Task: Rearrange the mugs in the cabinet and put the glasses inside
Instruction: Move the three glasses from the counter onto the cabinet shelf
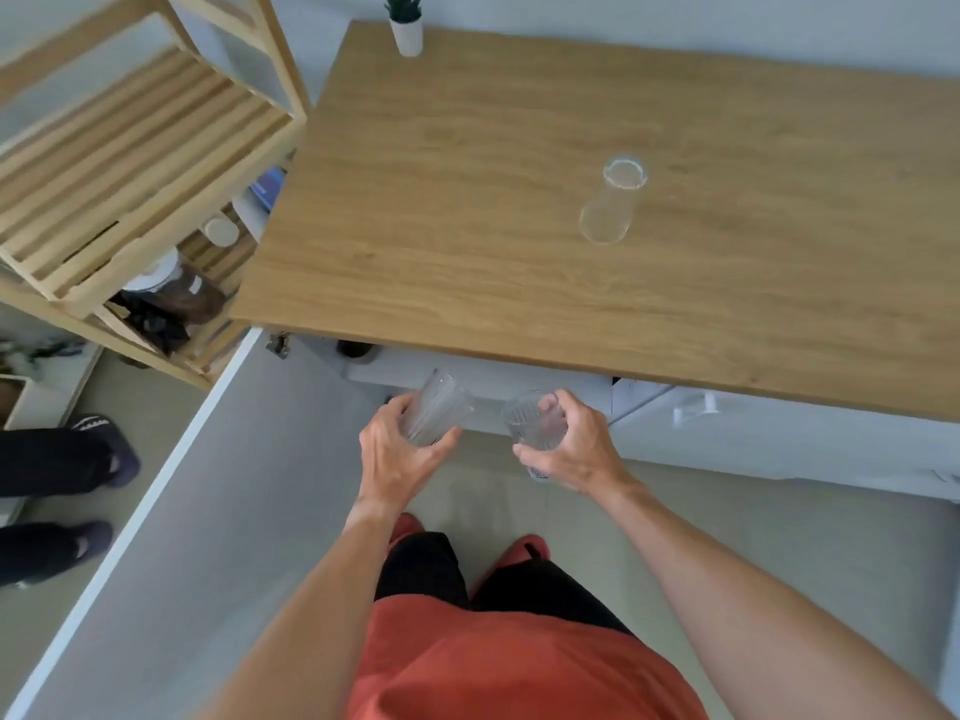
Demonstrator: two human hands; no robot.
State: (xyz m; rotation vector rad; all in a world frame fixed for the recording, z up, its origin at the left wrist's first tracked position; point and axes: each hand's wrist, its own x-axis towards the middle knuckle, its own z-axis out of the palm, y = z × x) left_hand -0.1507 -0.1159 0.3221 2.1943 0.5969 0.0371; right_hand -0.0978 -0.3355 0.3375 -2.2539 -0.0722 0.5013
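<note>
My left hand (400, 449) grips a clear ribbed glass (441, 405), tilted, just below the front edge of the wooden countertop (467, 200). Beside it my right hand (569, 441) holds a second ribbed glass (532, 418). Both glasses hover in front of the open cabinet (415, 371) under the counter. Its white door (218, 459) swings out to my left. The cabinet's inside is mostly hidden by the countertop; a dark mug (355, 348) peeks out at its left. A clear glass carafe (613, 202) stands on the countertop to the right.
A slatted wooden shelf unit (130, 163) with jars stands left of the counter. A small potted plant (405, 23) sits at the counter's back edge. Another person's legs and dark slippers (78, 459) are on the floor at the far left. A closed white cabinet door with a handle (696, 407) is at right.
</note>
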